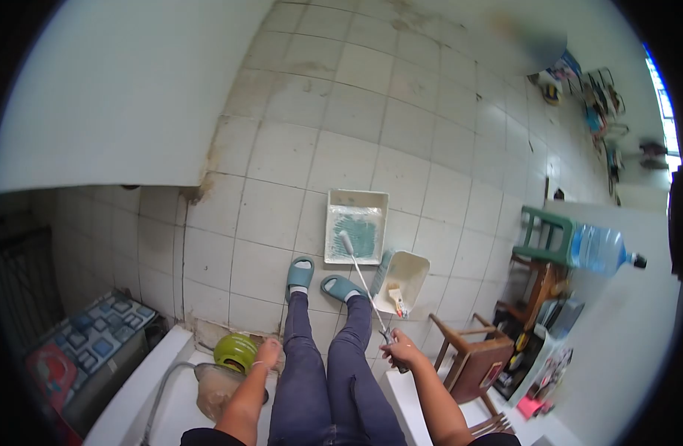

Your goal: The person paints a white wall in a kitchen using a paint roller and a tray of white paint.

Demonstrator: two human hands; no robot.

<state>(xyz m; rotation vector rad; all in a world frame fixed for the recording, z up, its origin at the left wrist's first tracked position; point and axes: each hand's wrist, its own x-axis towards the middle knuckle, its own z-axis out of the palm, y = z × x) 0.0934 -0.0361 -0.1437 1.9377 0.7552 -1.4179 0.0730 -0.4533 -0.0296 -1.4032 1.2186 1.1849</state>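
My right hand is closed around the dark handle of a small paint roller. Its long thin rod reaches forward, and the pale roller head lies over the near half of a paint tray. Wet paint and greenish ridges show inside the tray. Just right of it, a cream plastic tub holds a paintbrush. My left hand hangs beside my left thigh with its fingers loosely curled and nothing visible in them. In this view it is close to a green gas cylinder.
Tiled floor stretches ahead, bounded by a white wall on the left. At right are a green stool, a large water bottle and a wooden chair. A patterned box stands at lower left.
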